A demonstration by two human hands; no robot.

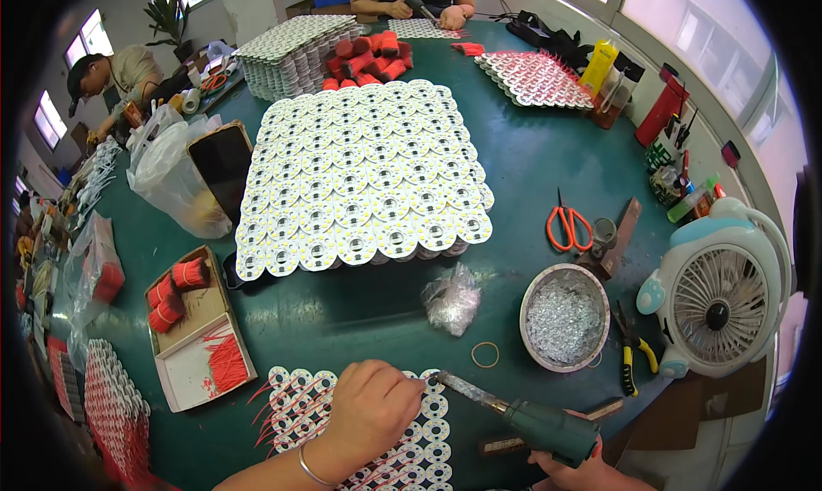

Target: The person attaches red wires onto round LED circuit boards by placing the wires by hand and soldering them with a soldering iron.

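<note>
Beneath the left hand lies the disc panel.

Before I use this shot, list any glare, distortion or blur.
Head view: black fisheye corners, and the frame of the right window bows; head view: the left windows wash out nearly white, and the crumpled plastic glints; head view: the left hand and iron look fairly sharp, while the far-left clutter is soft.

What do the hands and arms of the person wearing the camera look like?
The left hand has no glove, but a thin silver-coloured bangle circles its wrist. No sleeve shows on the left forearm. The right hand is gloveless too.
</note>
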